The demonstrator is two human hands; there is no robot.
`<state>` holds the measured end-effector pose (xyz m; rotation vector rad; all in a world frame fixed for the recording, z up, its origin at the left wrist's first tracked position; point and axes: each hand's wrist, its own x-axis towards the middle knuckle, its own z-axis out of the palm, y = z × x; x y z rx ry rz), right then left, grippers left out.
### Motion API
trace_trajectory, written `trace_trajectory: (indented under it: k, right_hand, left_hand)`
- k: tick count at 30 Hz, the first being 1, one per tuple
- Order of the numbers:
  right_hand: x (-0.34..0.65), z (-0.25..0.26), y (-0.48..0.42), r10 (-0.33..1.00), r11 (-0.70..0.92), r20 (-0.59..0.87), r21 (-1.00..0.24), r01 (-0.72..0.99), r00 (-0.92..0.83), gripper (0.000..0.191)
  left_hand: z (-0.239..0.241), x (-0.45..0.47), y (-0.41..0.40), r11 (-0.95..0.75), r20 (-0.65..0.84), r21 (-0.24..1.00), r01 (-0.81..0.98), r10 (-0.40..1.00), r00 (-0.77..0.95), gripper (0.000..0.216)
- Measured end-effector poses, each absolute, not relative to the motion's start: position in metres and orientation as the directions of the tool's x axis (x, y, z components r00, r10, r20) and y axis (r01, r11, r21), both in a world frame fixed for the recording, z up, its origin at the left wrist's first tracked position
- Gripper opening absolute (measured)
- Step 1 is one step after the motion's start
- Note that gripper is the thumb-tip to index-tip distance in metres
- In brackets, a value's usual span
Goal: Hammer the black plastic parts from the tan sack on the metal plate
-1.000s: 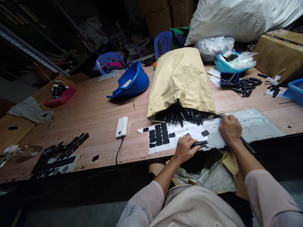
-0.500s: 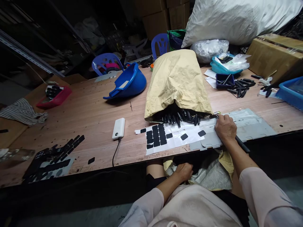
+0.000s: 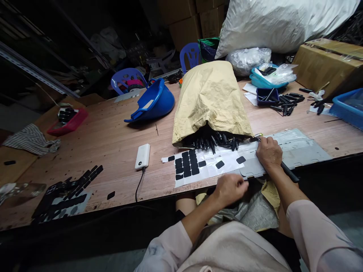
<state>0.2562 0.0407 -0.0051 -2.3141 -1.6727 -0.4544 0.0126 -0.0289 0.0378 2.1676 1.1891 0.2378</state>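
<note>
My right hand (image 3: 269,152) is closed around what looks like a small hammer, whose black handle (image 3: 289,172) sticks out past my wrist. Its metal head (image 3: 257,136) lies by the corner of the yellow paper sack. Just above the table's front edge is my left hand (image 3: 230,189), fingers curled; whatever they may hold is hidden. The sack (image 3: 211,94) lies with its mouth toward me, full of black pen-like parts (image 3: 212,141). In front of it, rounded black pads (image 3: 186,164) sit in rows on a white sheet (image 3: 210,173), with several single ones beside them.
Left of the sheet lies a white power bank (image 3: 142,155) with a cable. A blue basin (image 3: 155,101) tilts behind it. At right are loose black parts (image 3: 289,100), a blue tray (image 3: 350,107) and a cardboard box (image 3: 329,68). More black strips (image 3: 68,198) lie at far left.
My left hand has risen from my lap to the table's front edge and moved right. My right hand keeps its grip in nearly the same place. The view has shifted slightly.
</note>
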Motion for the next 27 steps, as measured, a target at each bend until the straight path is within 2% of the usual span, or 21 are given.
trace_trajectory:
  k: [2,5,9,15,17,22,24,27]
  right_hand:
    - [0.255,-0.005,0.041,0.871,-0.315,0.388,-0.027,0.949,0.3,0.028]
    - [0.255,-0.004,0.041,0.873,-0.31,0.383,-0.042,0.95,0.302,0.027]
    - [0.254,-0.003,0.04,0.877,-0.307,0.372,-0.051,0.95,0.303,0.027]
    - [0.252,-0.002,0.04,0.876,-0.309,0.372,-0.055,0.95,0.306,0.03]
    - [0.252,-0.003,0.041,0.874,-0.312,0.377,-0.051,0.949,0.307,0.031]
    - [0.253,-0.003,0.041,0.871,-0.307,0.389,-0.043,0.951,0.299,0.029]
    - [0.254,-0.003,0.04,0.872,-0.305,0.39,-0.044,0.951,0.297,0.03]
    - [0.254,-0.003,0.039,0.874,-0.294,0.391,-0.045,0.955,0.288,0.029]
  left_hand:
    - [0.058,0.022,0.01,-0.246,-0.043,0.619,0.746,0.937,0.346,0.027]
    - [0.076,0.033,0.067,-0.075,0.029,0.6,0.796,0.997,0.072,0.026]
    - [0.082,0.043,0.108,0.072,-0.052,0.518,0.852,0.997,-0.053,0.027]
    - [0.085,0.033,0.101,0.071,-0.088,0.477,0.876,0.996,-0.033,0.017]
    - [0.083,0.022,0.083,-0.014,-0.055,0.487,0.873,0.997,0.046,0.015]
    - [0.055,-0.003,0.027,-0.333,-0.1,0.537,0.775,0.887,0.451,0.008]
    - [0.039,-0.008,0.014,-0.4,-0.052,0.555,0.729,0.858,0.511,0.009]
    - [0.016,-0.011,0.008,-0.437,0.073,0.593,0.676,0.866,0.496,0.011]
